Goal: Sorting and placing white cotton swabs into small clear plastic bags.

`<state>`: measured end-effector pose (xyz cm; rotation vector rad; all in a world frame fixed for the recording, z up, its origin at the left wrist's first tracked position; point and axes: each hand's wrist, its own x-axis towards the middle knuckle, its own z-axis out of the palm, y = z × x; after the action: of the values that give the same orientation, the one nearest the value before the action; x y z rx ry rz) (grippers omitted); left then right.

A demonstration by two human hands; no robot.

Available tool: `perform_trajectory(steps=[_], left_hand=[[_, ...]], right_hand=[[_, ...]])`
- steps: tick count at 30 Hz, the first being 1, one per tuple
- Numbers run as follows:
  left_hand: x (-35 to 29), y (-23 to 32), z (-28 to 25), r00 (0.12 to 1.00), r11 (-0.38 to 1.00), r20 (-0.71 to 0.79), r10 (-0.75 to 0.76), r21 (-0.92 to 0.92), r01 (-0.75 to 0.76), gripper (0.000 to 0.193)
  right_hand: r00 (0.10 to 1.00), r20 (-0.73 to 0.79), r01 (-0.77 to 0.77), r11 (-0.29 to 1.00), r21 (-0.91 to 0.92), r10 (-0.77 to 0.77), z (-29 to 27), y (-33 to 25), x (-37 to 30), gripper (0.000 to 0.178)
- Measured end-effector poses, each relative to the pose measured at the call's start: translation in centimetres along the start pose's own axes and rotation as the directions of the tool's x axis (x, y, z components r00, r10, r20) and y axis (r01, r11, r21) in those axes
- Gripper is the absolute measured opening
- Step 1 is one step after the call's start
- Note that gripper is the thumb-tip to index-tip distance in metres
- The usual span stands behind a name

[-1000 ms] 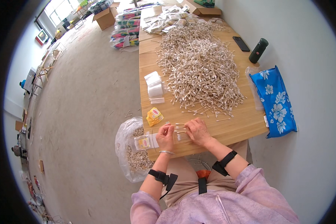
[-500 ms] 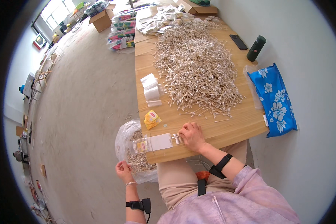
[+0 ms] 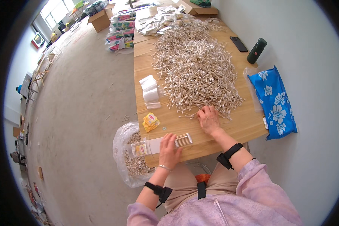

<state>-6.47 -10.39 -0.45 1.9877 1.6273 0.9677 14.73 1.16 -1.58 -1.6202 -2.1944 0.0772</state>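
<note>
My left hand [image 3: 170,151] rests over the right end of a flat white card or packet [image 3: 154,145] near the table's front edge, its thumb apart from the fingers. Beside those fingers lies a neat row of cotton swabs [image 3: 183,139]. At the card's left end sits a clear packet of swabs with a yellow label [image 3: 140,149]. My right hand [image 3: 209,119] is at the near edge of a large heap of loose cotton swabs [image 3: 199,71], fingers curled down onto some of them; the fingertips are partly hidden.
Yellow cards [image 3: 151,122] and white plastic bags [image 3: 150,89] lie along the left edge. A clear bag of swabs [image 3: 128,165] stands below the left corner. A phone [image 3: 238,44], a dark bottle [image 3: 257,51] and a blue flowered pack [image 3: 277,105] line the right side by the wall.
My left hand has come up from beside the bag onto the white card. My right hand has left the row of swabs and moved forward and right to the heap's edge.
</note>
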Motion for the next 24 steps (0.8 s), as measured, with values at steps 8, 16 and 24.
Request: perform_trajectory(steps=[8, 16, 24], left_hand=[[1.0, -1.2, 2.2, 0.995, 0.996, 0.054, 0.081, -0.049, -0.079, 0.048], [2.0, -0.7, 2.2, 0.997, 0.994, 0.026, 0.078, -0.083, -0.075, 0.042], [2.2, -1.0, 2.9, 0.997, 0.993, 0.012, 0.075, -0.094, -0.074, 0.028]], right_hand=[[0.993, 0.056, 0.099, 0.986, 0.136, -0.107, -0.5, -1.7, -2.0, 0.01], [0.997, 0.002, -0.078, 0.989, 0.125, 0.078, 0.0, -2.4, -1.3, 0.009], [0.989, 0.006, -0.145, 0.982, 0.121, 0.145, 0.5, -1.9, -1.5, 0.007]])
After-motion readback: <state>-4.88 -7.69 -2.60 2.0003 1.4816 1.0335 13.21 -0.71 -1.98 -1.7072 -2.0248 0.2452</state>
